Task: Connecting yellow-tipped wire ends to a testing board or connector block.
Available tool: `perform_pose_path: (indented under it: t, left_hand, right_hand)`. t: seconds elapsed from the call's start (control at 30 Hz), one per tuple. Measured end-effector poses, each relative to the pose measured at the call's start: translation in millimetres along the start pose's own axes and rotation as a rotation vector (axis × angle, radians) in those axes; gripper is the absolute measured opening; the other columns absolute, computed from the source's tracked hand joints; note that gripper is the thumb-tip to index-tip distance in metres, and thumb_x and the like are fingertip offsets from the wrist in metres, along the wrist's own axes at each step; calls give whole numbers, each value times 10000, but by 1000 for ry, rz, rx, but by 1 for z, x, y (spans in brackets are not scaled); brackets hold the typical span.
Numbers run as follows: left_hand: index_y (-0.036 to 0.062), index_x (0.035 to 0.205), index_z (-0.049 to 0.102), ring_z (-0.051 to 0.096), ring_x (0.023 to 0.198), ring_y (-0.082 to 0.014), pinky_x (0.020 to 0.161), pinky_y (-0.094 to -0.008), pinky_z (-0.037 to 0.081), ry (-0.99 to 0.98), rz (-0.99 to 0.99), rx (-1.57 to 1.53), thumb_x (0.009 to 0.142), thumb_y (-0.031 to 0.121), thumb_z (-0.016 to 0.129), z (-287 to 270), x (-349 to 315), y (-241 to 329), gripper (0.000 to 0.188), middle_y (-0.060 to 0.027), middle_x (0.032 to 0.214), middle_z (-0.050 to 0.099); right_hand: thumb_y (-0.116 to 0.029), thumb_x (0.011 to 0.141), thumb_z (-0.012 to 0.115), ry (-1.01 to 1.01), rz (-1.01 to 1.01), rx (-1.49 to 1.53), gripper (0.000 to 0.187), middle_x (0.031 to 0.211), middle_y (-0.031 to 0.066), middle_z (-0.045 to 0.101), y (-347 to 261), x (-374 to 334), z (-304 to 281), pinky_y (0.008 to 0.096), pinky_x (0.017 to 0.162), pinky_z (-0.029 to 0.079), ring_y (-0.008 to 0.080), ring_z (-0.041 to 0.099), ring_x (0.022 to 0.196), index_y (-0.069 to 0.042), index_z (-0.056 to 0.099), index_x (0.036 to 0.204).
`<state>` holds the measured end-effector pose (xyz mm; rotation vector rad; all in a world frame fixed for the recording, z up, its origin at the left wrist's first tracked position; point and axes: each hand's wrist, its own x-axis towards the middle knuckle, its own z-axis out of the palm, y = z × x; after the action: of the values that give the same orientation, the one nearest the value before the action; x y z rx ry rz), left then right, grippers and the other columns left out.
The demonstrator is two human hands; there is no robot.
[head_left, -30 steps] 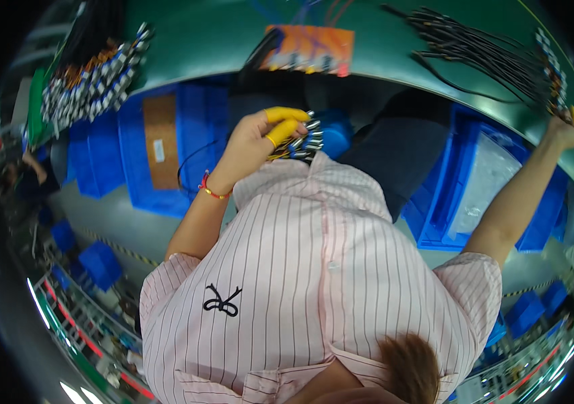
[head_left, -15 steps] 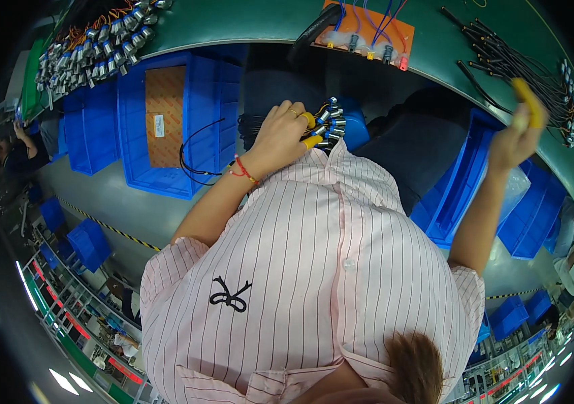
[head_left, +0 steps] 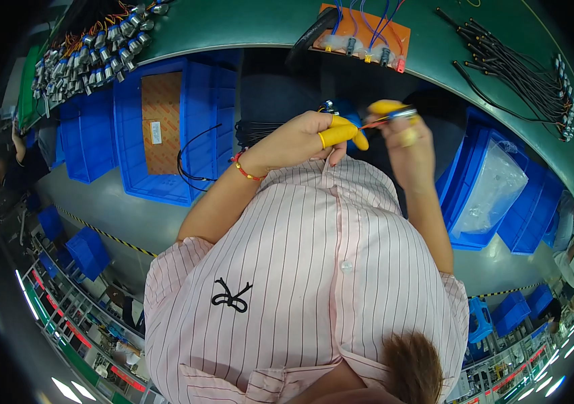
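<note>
My left hand (head_left: 310, 138), with yellow finger cots on its fingers, is closed in a pinch in front of my shirt. Thin red and yellow wires (head_left: 374, 123) stretch from its fingertips to my right hand (head_left: 408, 138). That hand, also with yellow finger cots and slightly blurred, grips a small silver cylindrical connector (head_left: 403, 114) with a blue band. The exact hold of the fingertips on the wires is hard to make out. Behind my left hand, a bundle of black cables (head_left: 260, 131) lies on my lap, with silver connector ends (head_left: 328, 108) partly hidden.
On the green bench (head_left: 246, 23) stand an orange test board (head_left: 368, 37) with clips, a pile of silver connectors (head_left: 98, 54) at left and black cables (head_left: 509, 74) at right. Blue bins (head_left: 196, 128) stand below on the left; another blue bin (head_left: 459, 185) holds clear plastic bags.
My right hand has come in from the bench's right side to meet my left. The left has moved off the bundle slightly rightward; a wired connector now sits between both hands.
</note>
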<state>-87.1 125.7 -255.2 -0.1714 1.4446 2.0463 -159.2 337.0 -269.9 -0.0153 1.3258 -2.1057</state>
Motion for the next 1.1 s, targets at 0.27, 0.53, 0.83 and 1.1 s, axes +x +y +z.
perform_pose_path:
  t: [0.27, 0.53, 0.83, 1.1]
  left_hand:
    - [22, 1202, 638, 463, 613, -28, 576, -170, 406, 327, -49, 247, 954, 119, 586, -18, -7, 10, 272, 4, 759, 602]
    - [-8, 1207, 594, 647, 807, -148, 706, -251, 553, 326, 399, -485, 958, 115, 572, 11, 29, 5, 280, -114, 987, 663]
    - [-36, 1228, 558, 557, 625, -90, 547, -172, 457, 220, 430, -523, 1020, 215, 469, 22, 41, 3, 337, -84, 890, 597]
    - [-34, 1203, 558, 354, 504, -17, 453, -139, 325, 276, 320, -552, 1029, 180, 452, 20, 42, 3, 296, -30, 775, 502]
  right_hand:
    - [-85, 755, 528, 253, -478, 764, 208, 730, 43, 324, -110, -49, -168, 322, 655, 292, 162, 315, 663, -10, 465, 939]
    - [-64, 580, 522, 336, -563, 683, 197, 673, 50, 273, -100, -85, -214, 332, 659, 254, 176, 265, 662, -51, 402, 735]
    - [-100, 657, 535, 423, -486, 515, 182, 679, 61, 342, -88, -65, -165, 326, 699, 280, 173, 312, 685, -7, 483, 804]
    - [-146, 698, 544, 251, -419, 495, 228, 690, 61, 379, -71, -42, -153, 311, 711, 296, 167, 330, 682, 2, 536, 870]
